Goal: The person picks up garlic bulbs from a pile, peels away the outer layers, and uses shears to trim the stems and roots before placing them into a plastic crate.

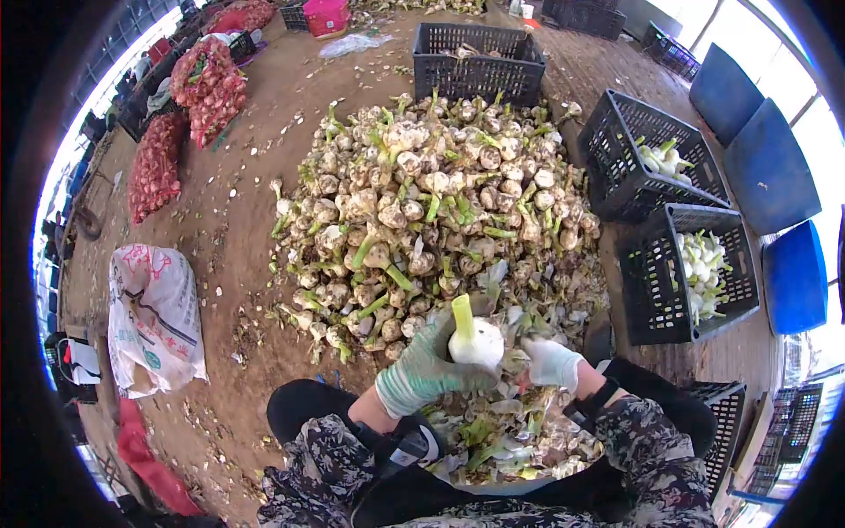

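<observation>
My left hand (422, 365), in a green and white glove, is closed around a white garlic bulb (476, 344) whose short green stem points up. My right hand (554, 363), in a pale glove, is just right of the bulb with its fingers curled together. What those fingers hold, if anything, I cannot make out. Below both hands, loose peelings and leaf scraps (519, 431) fill a pale container between my knees. A large heap of unpeeled garlic bulbs (440, 211) with cut stems lies in front of me.
To the right, two black crates (647, 290) (607, 189) hold pale, trimmed bulbs. Another black crate (480, 66) stands behind the heap. Red mesh sacks (158, 163) and a white woven bag (157, 321) are at left. Blue panels (770, 167) line the right side.
</observation>
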`<state>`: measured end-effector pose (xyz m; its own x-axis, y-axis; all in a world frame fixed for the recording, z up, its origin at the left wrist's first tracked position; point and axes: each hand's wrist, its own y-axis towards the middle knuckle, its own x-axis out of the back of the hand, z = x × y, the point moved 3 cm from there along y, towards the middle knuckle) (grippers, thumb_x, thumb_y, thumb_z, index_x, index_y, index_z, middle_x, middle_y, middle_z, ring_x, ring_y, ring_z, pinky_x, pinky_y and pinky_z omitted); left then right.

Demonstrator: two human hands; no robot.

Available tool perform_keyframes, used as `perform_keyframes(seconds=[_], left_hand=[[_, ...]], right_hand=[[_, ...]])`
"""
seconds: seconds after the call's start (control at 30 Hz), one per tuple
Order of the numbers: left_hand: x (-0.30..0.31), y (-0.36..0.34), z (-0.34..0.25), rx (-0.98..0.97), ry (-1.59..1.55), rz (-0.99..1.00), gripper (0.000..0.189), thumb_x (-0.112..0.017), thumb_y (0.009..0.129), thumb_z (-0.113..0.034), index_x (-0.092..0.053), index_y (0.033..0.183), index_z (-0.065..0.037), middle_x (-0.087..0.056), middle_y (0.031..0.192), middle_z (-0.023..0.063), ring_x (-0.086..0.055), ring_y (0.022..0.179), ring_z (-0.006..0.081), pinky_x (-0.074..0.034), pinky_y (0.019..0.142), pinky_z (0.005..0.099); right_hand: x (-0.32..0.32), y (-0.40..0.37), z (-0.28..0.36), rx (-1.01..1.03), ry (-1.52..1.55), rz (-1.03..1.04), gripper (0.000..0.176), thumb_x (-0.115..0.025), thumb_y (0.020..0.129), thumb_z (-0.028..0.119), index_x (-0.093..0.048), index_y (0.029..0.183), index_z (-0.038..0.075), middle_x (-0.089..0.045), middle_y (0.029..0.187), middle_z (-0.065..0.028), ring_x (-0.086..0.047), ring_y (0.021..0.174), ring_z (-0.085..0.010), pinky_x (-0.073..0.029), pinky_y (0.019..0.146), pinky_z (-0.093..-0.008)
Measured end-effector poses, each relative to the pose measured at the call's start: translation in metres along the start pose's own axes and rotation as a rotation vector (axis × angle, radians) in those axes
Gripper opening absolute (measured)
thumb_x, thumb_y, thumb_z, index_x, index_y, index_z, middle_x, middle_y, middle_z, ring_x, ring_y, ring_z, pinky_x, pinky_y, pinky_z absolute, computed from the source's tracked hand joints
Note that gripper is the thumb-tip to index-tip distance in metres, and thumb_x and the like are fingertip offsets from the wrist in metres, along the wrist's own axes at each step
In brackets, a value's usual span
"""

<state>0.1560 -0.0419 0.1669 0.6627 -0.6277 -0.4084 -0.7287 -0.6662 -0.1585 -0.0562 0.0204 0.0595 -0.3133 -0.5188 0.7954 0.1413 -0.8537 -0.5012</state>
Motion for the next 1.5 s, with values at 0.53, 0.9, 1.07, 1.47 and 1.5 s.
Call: perform_keyframes(seconds=[0.53, 0.9, 1.07, 1.47, 1.5], left_hand=[[-0.007, 0.007, -0.008, 0.057, 0.168, -0.059, 0.077, -0.078, 0.056, 0.002, -0.043, 0.124, -0.004, -0.056, 0.108, 0.0026, -0.053, 0.098, 0.0132, -0.044, 0.086, 0.0289], [-0.006, 0.009, -0.009, 0.001, 0.100, -0.051, 0.077, -0.074, 0.059, 0.003, -0.039, 0.128, -0.002, -0.049, 0.122, 0.0063, -0.048, 0.109, 0.0147, -0.039, 0.093, 0.0283], [-0.008, 0.005, -0.018, 0.070, 0.013, 0.027, 0.078, -0.069, 0.062, 0.003, -0.033, 0.132, -0.001, -0.042, 0.129, 0.0088, -0.044, 0.114, 0.0165, -0.038, 0.094, 0.0291], [0.000, 0.011, 0.009, 0.041, -0.263, -0.352, 0.043, -0.058, 0.084, -0.023, -0.048, 0.119, -0.001, -0.058, 0.100, 0.0053, -0.055, 0.088, 0.0120, -0.045, 0.078, 0.0254], [-0.002, 0.012, 0.006, 0.048, -0.432, -0.284, 0.040, -0.055, 0.084, -0.028, -0.052, 0.114, -0.001, -0.059, 0.097, 0.0058, -0.056, 0.086, 0.0136, -0.046, 0.077, 0.0266]], right_hand=[[0.098, -0.047, 0.065, 0.196, 1.485, -0.033, 0.052, -0.064, 0.080, 0.029, -0.044, 0.112, -0.005, -0.053, 0.092, -0.0082, -0.053, 0.080, -0.0106, -0.045, 0.066, -0.0231], [0.093, -0.041, 0.075, 0.049, 1.090, -0.227, 0.035, -0.065, 0.077, 0.021, -0.052, 0.097, -0.004, -0.059, 0.080, -0.0088, -0.055, 0.072, -0.0121, -0.045, 0.063, -0.0240], [0.089, -0.040, 0.055, 0.046, 1.553, -0.209, 0.026, -0.056, 0.083, 0.012, -0.049, 0.103, -0.002, -0.055, 0.090, -0.0091, -0.058, 0.078, -0.0151, -0.050, 0.064, -0.0289], [0.078, -0.033, 0.104, 0.136, 1.848, -0.102, 0.039, -0.066, 0.075, 0.010, -0.046, 0.107, 0.000, -0.055, 0.087, -0.0053, -0.054, 0.073, -0.0121, -0.045, 0.059, -0.0237], [0.079, -0.033, 0.100, 0.193, 2.023, 0.017, 0.040, -0.065, 0.076, 0.011, -0.045, 0.108, 0.000, -0.054, 0.087, -0.0053, -0.054, 0.073, -0.0124, -0.044, 0.057, -0.0241]])
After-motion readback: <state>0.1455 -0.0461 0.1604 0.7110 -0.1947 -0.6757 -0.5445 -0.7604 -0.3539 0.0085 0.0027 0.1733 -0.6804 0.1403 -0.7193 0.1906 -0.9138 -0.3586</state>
